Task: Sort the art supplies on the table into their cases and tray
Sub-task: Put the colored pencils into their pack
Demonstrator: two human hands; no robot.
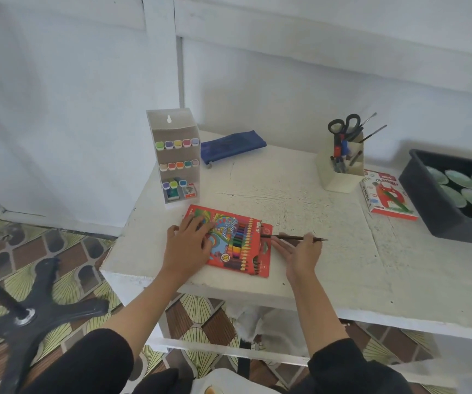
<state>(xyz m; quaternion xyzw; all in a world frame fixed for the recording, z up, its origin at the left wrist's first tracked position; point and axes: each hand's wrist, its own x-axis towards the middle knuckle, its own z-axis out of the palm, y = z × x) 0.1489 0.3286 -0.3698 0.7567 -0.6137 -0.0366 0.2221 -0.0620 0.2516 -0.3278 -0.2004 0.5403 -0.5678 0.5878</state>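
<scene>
- our left hand (pixel 189 240) presses flat, fingers straight, on the red pencil box (pixel 237 237) near the table (pixel 314 206) edge;
- our right hand (pixel 300 251), seemingly pinching, holds a brown pencil (pixel 288 237) at the box's open end

Both arms reach forward from the bottom of the view, black sleeves (pixel 95 362) pushed back near the elbows and forearms bare. The left forearm (pixel 149 302) angles up and to the right. Its left grip (pixel 189 241) lies palm down with fingers spread flat, pressing on the coloured pencil box (pixel 237 240). The right forearm (pixel 314 305) rises almost straight. The right grip (pixel 300 253) is turned palm up and towards the left. Its long fingers (pixel 279 245) stretch out to the left, and the thumb pinches a brown pencil (pixel 288 237) that lies level across the hand's far edge.
</scene>
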